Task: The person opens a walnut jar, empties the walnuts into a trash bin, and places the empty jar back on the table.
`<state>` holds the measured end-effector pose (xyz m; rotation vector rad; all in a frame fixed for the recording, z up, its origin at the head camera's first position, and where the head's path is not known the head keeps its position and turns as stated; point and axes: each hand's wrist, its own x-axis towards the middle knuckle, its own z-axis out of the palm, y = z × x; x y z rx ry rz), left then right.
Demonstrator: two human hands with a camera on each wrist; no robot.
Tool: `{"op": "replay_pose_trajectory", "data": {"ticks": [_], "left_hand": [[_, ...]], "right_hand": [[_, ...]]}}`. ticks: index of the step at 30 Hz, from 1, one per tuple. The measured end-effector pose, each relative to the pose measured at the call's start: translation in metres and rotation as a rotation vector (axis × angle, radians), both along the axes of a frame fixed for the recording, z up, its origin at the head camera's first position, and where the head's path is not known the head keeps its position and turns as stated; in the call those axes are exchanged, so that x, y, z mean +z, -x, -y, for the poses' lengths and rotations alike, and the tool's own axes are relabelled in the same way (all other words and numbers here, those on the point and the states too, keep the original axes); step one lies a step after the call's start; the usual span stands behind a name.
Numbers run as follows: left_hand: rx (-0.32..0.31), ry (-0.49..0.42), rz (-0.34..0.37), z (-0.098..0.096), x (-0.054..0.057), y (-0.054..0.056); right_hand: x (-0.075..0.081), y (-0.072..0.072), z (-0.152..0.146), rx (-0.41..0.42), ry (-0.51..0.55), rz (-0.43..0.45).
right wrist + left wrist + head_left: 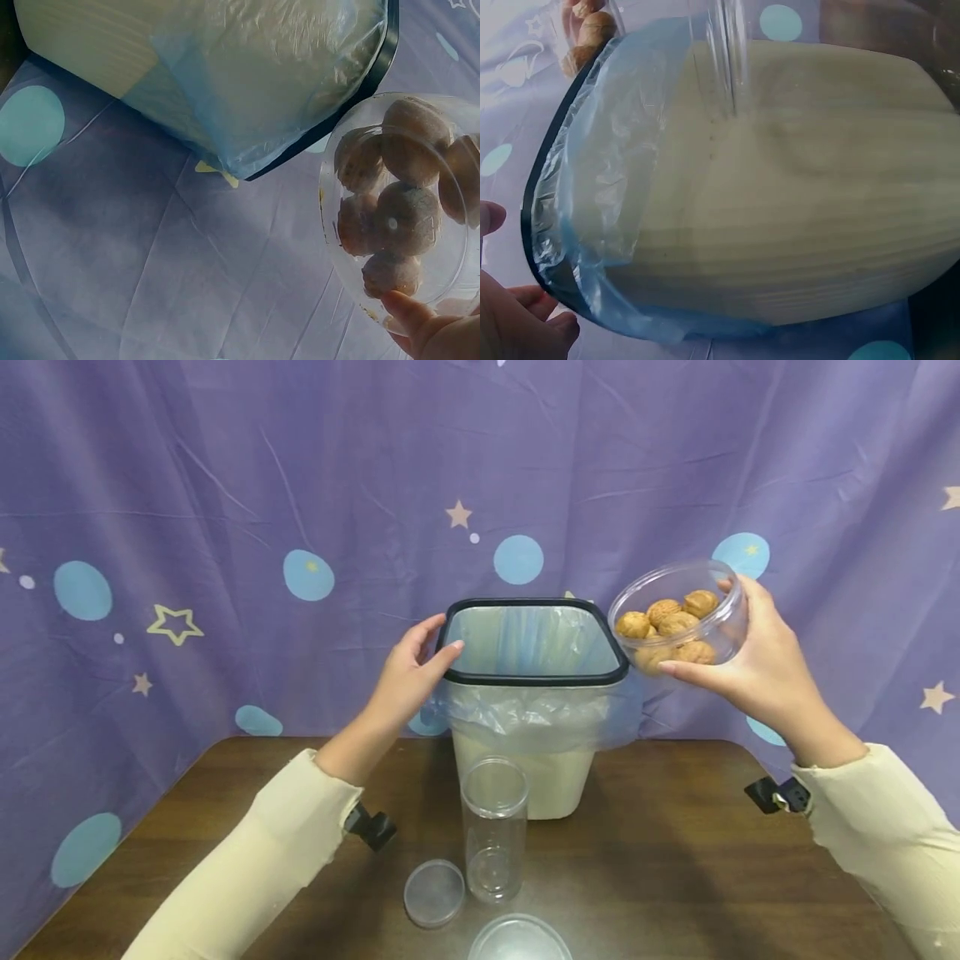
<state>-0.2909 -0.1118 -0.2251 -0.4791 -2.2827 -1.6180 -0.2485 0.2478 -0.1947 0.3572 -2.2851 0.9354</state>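
Note:
My right hand (pixel 772 668) grips a clear round plastic container (pixel 731 639) of several walnuts (pixel 677 625), thumb on the near side and fingers round the far side. The container is tilted leftward, its lip beside the right edge of a trash can (pixel 525 777). The can is cream with a black rim (pixel 536 679) and a pale blue bag (pixel 540 718) folded over it. At the rim's left side, my left hand (pixel 408 668) holds on, the thumb over the edge and the fingers outside. In the right wrist view, the walnuts (pixel 409 217) show through the container's base.
A tall clear plastic jar (pixel 495 843) stands uncovered before the can. To its left lies a round translucent lid (pixel 434 893), and another clear lid (pixel 520 941) lies at the near edge of view. Behind the brown table (pixel 675 860) hangs a purple curtain (pixel 375 460).

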Motion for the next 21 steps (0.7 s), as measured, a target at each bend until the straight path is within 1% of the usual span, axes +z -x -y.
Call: {"op": "replay_pose_trajectory", "data": {"ticks": [4, 6, 9, 11, 15, 21], "left_hand": [[0.014, -0.001, -0.011, -0.007, 0.001, 0.006], [0.037, 0.001, -0.015, -0.009, 0.002, 0.009], [0.066, -0.008, -0.001, -0.012, 0.003, 0.016], [0.073, -0.023, 0.02, -0.014, 0.004, 0.02], [0.065, -0.07, 0.062, -0.019, 0.004, 0.026], [0.062, -0.118, 0.072, -0.023, 0.003, 0.03]], "right_hand": [[0.004, 0.007, 0.001, 0.005, -0.007, -0.025], [0.007, 0.011, 0.002, 0.014, -0.01, -0.037], [0.011, 0.015, 0.003, 0.034, -0.014, -0.051], [0.013, 0.018, 0.005, 0.049, -0.016, -0.055], [0.018, 0.024, 0.008, 0.065, -0.031, -0.061], [0.023, 0.034, 0.011, 0.073, -0.07, -0.053]]}}
